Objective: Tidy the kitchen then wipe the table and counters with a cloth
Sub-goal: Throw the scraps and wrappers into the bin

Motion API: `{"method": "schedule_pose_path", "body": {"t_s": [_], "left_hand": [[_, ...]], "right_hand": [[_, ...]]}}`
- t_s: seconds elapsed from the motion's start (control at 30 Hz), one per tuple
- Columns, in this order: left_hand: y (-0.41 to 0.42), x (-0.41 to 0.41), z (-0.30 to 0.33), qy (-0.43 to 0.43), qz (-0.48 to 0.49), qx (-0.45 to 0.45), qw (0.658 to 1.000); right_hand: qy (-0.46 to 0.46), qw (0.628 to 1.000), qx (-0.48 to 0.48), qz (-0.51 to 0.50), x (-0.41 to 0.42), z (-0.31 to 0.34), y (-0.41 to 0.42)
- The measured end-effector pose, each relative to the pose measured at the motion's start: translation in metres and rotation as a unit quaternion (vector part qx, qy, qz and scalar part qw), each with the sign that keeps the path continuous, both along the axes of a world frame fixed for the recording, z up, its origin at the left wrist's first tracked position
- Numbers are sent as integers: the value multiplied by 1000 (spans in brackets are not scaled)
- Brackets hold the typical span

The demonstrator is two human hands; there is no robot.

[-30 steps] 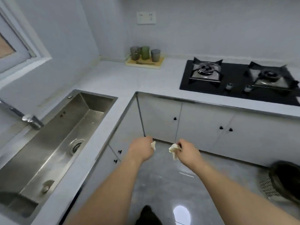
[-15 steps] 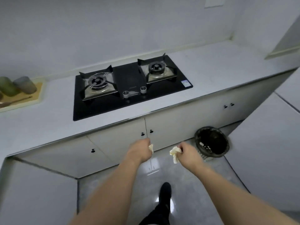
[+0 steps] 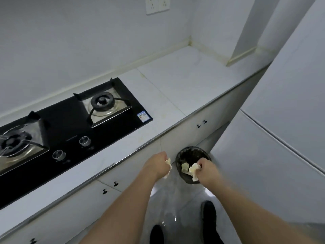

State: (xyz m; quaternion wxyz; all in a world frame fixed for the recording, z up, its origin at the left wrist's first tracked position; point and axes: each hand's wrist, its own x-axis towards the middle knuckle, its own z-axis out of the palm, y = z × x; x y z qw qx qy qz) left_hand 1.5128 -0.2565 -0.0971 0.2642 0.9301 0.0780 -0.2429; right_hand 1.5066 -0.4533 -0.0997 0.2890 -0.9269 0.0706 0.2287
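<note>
**A:** Head view first. What are the two hands doing?

**B:** The left hand [image 3: 157, 163] is curled into a fist around a pale crumpled scrap [image 3: 168, 162], which pokes out on the thumb side. It hangs just in front of the bench's [image 3: 175, 81] metal front edge, over the floor [image 3: 175, 199].

**A:** And the other one?

**B:** The right hand [image 3: 206, 169] pinches a second pale wad [image 3: 194, 170], a bit larger, with a tail drooping below the fingers. That hand is over the right part of the dark round bin [image 3: 191, 152], which stands on the floor against the cabinet doors [image 3: 184, 134] under the bench.

**A:** Anything inside the bin?

**B:** A pale lump [image 3: 185, 167] lies inside, just left of the wad. Whether the two touch, I cannot tell.

**A:** What sits on the bench?

**B:** A black gas hob [image 3: 70, 120] set into it at the left, with two burners and two round knobs along its near edge. To its right the white surface runs bare to the corner. A white socket plate [image 3: 157, 4] is on the wall above.

**A:** Lower down?

**B:** Two dark shoes [image 3: 208, 215] on the glossy floor, between the forearms. A tall white panel [image 3: 281, 120] fills the right side.
</note>
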Motion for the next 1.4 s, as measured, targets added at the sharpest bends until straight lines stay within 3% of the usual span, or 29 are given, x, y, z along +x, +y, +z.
{"method": "schedule_pose_path", "body": {"t_s": [0.27, 0.5, 0.6, 0.87, 1.07, 1.23, 1.4], "left_hand": [[-80, 92, -6, 11, 48, 17, 999], [-130, 145, -35, 28, 79, 14, 996], [-140, 167, -80, 55, 90, 15, 994], [-157, 219, -281, 110, 153, -3, 982], [-173, 236, -384, 135, 121, 17, 983], [-172, 238, -377, 150, 108, 8, 983], [-168, 234, -292, 134, 96, 7, 986]], "right_hand": [[31, 999, -5, 40, 123, -32, -89], [32, 996, -12, 87, 191, -60, -103], [54, 995, -24, 82, 214, -107, -98], [69, 987, -69, 125, 260, -292, -108], [96, 986, -59, 123, 271, -391, -116], [114, 981, -69, 140, 272, -381, -119], [113, 978, -76, 159, 270, -294, -121]]}}
